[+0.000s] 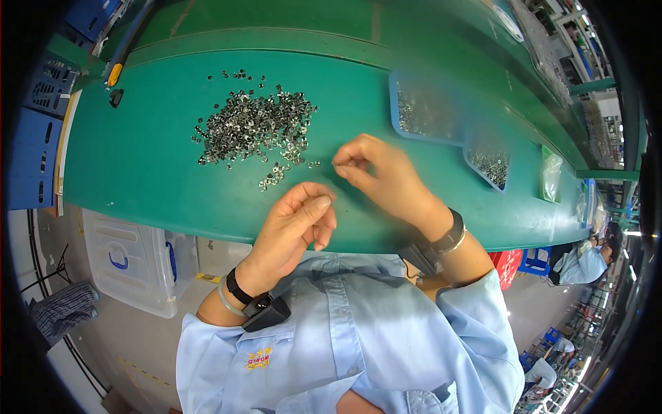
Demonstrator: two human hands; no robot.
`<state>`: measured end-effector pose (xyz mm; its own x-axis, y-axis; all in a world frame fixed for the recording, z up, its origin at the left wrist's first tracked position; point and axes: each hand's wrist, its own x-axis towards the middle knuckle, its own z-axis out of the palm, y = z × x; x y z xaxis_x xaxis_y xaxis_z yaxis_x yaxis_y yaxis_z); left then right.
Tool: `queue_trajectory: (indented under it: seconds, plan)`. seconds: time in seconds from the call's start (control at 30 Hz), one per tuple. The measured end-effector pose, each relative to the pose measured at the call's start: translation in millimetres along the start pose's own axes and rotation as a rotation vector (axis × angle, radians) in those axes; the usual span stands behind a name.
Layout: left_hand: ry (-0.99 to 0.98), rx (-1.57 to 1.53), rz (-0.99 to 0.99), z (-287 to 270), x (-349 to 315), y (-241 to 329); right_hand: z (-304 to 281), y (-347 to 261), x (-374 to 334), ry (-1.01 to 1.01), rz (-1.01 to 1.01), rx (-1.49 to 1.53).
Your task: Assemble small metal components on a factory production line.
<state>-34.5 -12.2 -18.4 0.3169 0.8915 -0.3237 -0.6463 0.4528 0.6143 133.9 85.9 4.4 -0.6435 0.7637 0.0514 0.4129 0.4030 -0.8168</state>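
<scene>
A heap of small black and silver metal pieces [255, 124] lies spread on the green tabletop [158, 186]. A few loose pieces [274, 177] trail toward me from its near edge. Just right of these, my left hand [298, 217] hovers near the table's front edge. Its thumb presses against the index finger and the other fingers curl; anything between them is too small to make out. My right hand [386, 172], to the right of the heap, pinches thumb and forefinger together. What that pinch holds, if anything, I cannot see.
Two blue trays, a larger one [394, 110] and a smaller one [486, 178], hold similar small pieces at the right. Beyond them stands a green bin [545, 183] with a clear bag. A yellow-handled tool [114, 74] lies far left. Below the table sits a clear lidded box [131, 259].
</scene>
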Motion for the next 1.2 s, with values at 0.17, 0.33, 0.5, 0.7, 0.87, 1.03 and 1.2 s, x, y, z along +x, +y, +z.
queue_trajectory:
  seconds: [0.17, 0.33, 0.5, 0.7, 0.87, 1.03, 1.2]
  plan:
    - [0.078, 0.115, 0.147, 12.4, 7.3, 0.2, -6.3, -9.4, -27.0, 0.046, 0.250, 0.721]
    - [0.075, 0.205, 0.182, 22.8, 13.1, -3.8, -12.2, -7.9, -39.7, 0.073, 0.359, 0.948]
    - [0.113, 0.276, 0.189, 31.0, 15.2, -5.3, -15.8, -7.4, -49.1, 0.094, 0.347, 0.980]
    - [0.099, 0.316, 0.176, 35.5, 17.8, -4.8, -16.9, -8.3, -53.1, 0.083, 0.360, 0.898]
    - [0.051, 0.186, 0.055, 38.9, 18.3, -0.4, -12.9, -4.9, -53.9, 0.139, 0.225, 0.655]
    - [-0.092, 0.021, -0.048, 33.6, 21.3, -3.2, -3.4, 2.5, -54.4, 0.237, -0.020, 0.410]
    - [-0.082, 0.005, 0.000, 37.4, 20.4, -5.9, -0.2, -4.6, -57.8, 0.293, -0.006, 0.397]
